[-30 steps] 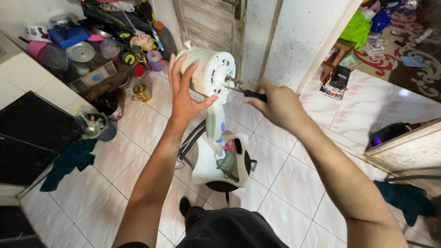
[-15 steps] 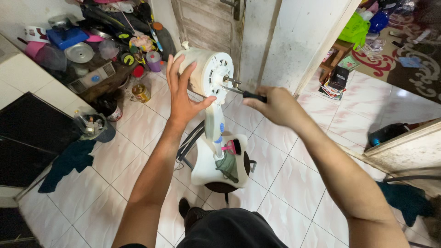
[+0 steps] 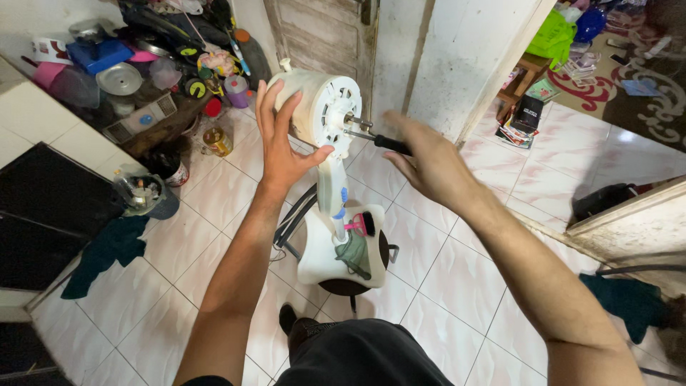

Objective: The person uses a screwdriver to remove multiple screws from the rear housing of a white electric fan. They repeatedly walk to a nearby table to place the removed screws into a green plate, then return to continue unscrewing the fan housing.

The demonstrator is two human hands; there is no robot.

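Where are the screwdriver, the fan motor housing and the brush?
screwdriver (image 3: pixel 391 144), head view, black handle by the right hand.
fan motor housing (image 3: pixel 321 107), head view, white front face.
brush (image 3: pixel 363 226), head view, pink handle.

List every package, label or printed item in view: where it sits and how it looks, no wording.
Black box: upright by the doorway, right of the wall, pale print.
Tin can: on the floor tiles left of the left hand, yellow-gold label.
Magazines: flat stack below the box, colourful.

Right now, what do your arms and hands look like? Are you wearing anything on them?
Both arms are bare from the elbows down: no sleeves, gloves, watch or rings that I can see on the left hand or the right hand.
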